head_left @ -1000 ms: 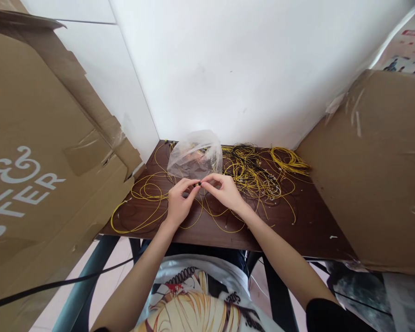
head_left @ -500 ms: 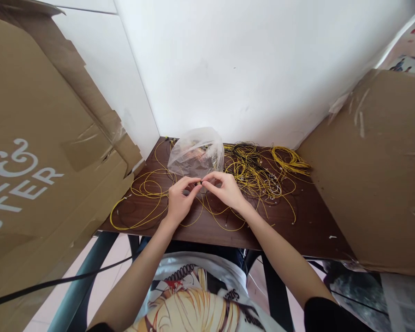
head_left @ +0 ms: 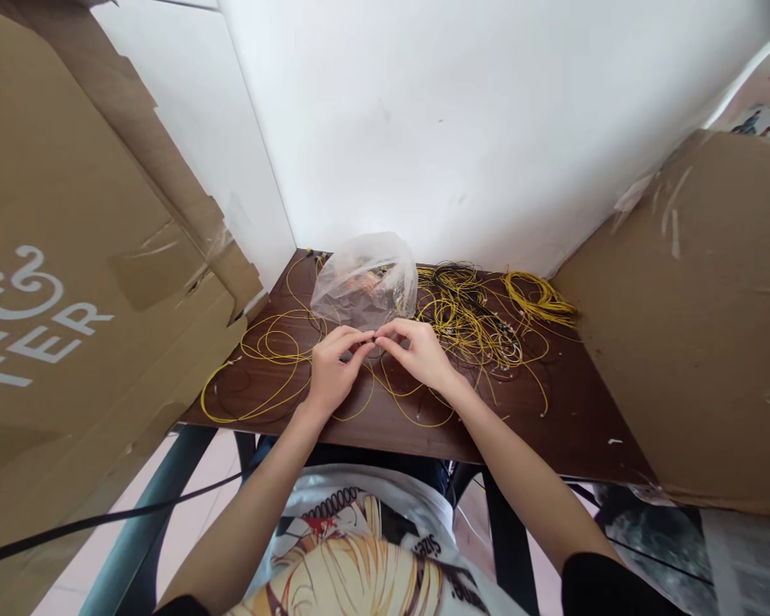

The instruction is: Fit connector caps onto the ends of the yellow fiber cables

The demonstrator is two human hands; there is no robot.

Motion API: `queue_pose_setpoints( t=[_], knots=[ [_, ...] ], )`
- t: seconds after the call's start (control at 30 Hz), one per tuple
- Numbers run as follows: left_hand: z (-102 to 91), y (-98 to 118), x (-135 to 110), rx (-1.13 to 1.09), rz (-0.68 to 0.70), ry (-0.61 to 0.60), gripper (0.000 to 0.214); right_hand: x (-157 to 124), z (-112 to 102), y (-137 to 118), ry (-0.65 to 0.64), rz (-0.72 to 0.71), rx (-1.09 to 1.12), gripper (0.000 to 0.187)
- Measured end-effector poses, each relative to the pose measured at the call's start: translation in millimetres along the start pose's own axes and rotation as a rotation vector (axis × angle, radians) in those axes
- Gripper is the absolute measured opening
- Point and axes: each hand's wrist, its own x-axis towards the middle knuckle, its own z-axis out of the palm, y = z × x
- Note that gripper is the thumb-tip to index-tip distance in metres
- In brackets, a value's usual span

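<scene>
My left hand (head_left: 338,366) and my right hand (head_left: 420,352) meet fingertip to fingertip above the dark brown table, in front of a clear plastic bag. Both are closed in a pinch on a small dark piece (head_left: 375,340), mostly hidden by the fingers and too small to name. Thin yellow wires (head_left: 282,346) lie in loose loops to the left of and beneath the hands. Reddish and dark contents show faintly inside the plastic bag (head_left: 365,295).
Right of the bag lies a tangled heap of yellow and black wires (head_left: 465,312), with a neater yellow coil (head_left: 539,299) beyond. Large cardboard sheets flank the table (head_left: 552,436) on the left (head_left: 70,188) and right (head_left: 693,325). A white wall (head_left: 423,154) stands behind.
Both hands stay nearly in place. The yellow-and-black bit that showed between the fingertips is now more covered, leaving only a dark spot. The view has shifted slightly.
</scene>
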Motion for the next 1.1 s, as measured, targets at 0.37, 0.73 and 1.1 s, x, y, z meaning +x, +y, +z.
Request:
queue_pose_setpoints(
  t=[0.37,0.73,1.1],
  knots=[
    [-0.7,5.7,2.9,-0.050,-0.062,0.029,0.012,2.4,5.6,0.2,0.012,0.210,0.338,0.015],
    [-1.3,7.5,1.6,-0.002,-0.077,0.012,0.017,2.8,1.9,2.5,0.025,0.157,0.245,0.016],
    [0.7,4.3,0.3,0.037,0.006,-0.004,0.011,-0.1,5.0,3.0,0.009,0.189,0.210,0.015]
  ],
)
